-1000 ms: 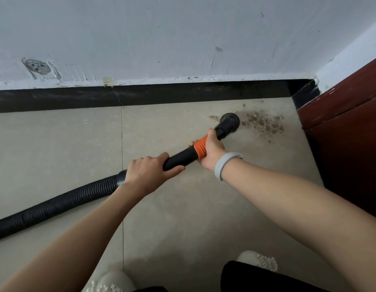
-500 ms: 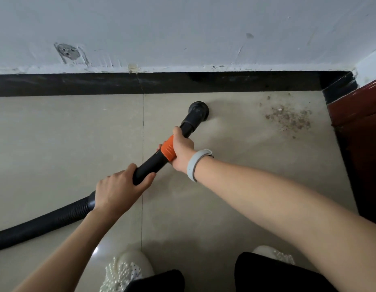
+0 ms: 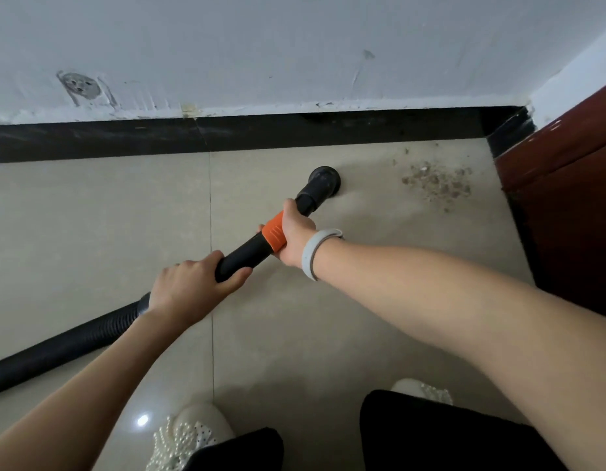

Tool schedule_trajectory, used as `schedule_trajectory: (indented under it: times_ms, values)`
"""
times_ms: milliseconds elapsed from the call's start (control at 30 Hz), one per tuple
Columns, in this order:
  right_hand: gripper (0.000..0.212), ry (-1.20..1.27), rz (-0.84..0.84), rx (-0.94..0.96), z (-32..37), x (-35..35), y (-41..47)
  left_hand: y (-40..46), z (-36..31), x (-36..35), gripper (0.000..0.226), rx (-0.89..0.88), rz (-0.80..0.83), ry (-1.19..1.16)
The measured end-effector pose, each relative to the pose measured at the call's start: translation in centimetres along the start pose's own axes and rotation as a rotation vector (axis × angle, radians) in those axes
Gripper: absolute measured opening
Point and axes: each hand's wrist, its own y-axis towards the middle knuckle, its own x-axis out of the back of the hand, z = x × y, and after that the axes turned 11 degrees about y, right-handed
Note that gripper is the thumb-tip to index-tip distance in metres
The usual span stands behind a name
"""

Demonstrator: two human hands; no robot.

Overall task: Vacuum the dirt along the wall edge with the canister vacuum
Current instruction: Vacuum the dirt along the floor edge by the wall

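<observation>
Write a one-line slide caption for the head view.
Both hands grip the vacuum wand, nozzle on the tile left of the dirt patch.

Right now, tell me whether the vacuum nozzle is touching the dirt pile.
Apart. The head view shows bare tile between the nozzle and the dirt pile to its right.

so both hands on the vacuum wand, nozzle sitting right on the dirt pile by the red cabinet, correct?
Not quite. The head view shows the nozzle on bare tile left of the dirt pile, apart from it, not on it. The rest holds: the left hand and right hand both grip the vacuum wand, and the pile lies by the red cabinet.
</observation>
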Motion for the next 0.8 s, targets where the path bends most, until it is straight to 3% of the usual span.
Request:
schedule_trajectory:
  times_ms: [167, 467, 633, 800]
  values:
    - [0.028, 0.123, -0.1, 0.062, 2.4, 5.7, -0.5, 1.1, -5.4, 0.4, 0.044, -0.187, 0.069, 0.042]
    - [0.03, 0.4, -0.248, 0.059, -1.4, 15.2, -3.7, -3.5, -9.5, -2.3, 0.044, -0.521, 0.148, 0.131]
    - [0.029, 0.493, -0.287, 0.056, -1.6, 16.4, -4.3, -3.3, -10.2, -1.6, 0.046, -0.58, 0.125, 0.184]
    - [0.03, 0.385, -0.227, 0.079, 0.0, 14.1, -3.3, -2.2, -9.8, -1.4, 0.042, -0.448, 0.107, 0.128]
